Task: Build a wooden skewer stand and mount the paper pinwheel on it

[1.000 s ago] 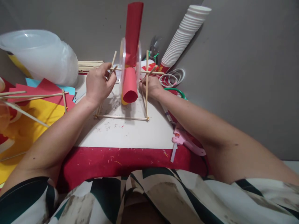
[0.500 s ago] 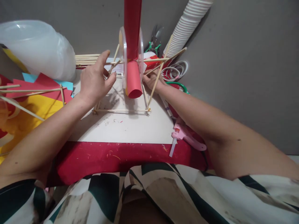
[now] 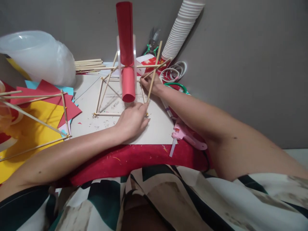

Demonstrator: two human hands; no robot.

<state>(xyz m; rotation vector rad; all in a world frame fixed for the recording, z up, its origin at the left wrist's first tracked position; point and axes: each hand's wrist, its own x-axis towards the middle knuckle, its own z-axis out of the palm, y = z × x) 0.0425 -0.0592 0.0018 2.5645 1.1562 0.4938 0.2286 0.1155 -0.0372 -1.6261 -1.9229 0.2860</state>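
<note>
A frame of thin wooden sticks [image 3: 108, 114] stands on a white board [image 3: 96, 125]. On its crossbar sits a wheel of clear discs with red paper tubes [image 3: 126, 35] sticking out. My left hand [image 3: 133, 120] is closed at the frame's near right corner, its fingertips against the foot of a slanted stick [image 3: 153, 78]. At the frame's far right corner is my right hand [image 3: 152, 84], its fingers pinched on the stick frame below the crossed sticks.
A pink glue gun [image 3: 187, 136] lies at the right, near coiled white tubing [image 3: 176, 72]. Stacked white cups [image 3: 184, 27] and green-handled pliers [image 3: 152, 45] are behind. Plastic bowls [image 3: 45, 57], coloured paper [image 3: 43, 118] and another stick frame [image 3: 64, 112] are at the left.
My left hand has gone from the frame's left side to its near right corner and closed. The wheel and crossbar appear further left in view. My right hand stays at the far right corner.
</note>
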